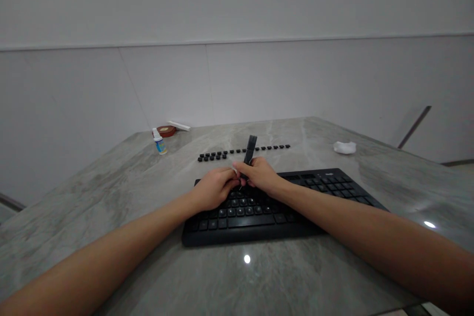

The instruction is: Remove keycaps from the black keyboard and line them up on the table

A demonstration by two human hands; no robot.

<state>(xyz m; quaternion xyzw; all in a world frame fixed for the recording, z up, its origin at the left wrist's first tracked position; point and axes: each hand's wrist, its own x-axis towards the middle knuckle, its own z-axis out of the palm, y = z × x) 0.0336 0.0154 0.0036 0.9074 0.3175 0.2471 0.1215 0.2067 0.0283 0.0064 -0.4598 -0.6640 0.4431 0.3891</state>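
Bare forearms up front, reaching over a black computer keyboard on the grey bench. Right hand has its grip clamped on a black tool; left hand is beside it, can't tell if that grip's closed. Keycaps at 12 o'clock, bottle at 10. Label and keyboard logo are too tiny to read.
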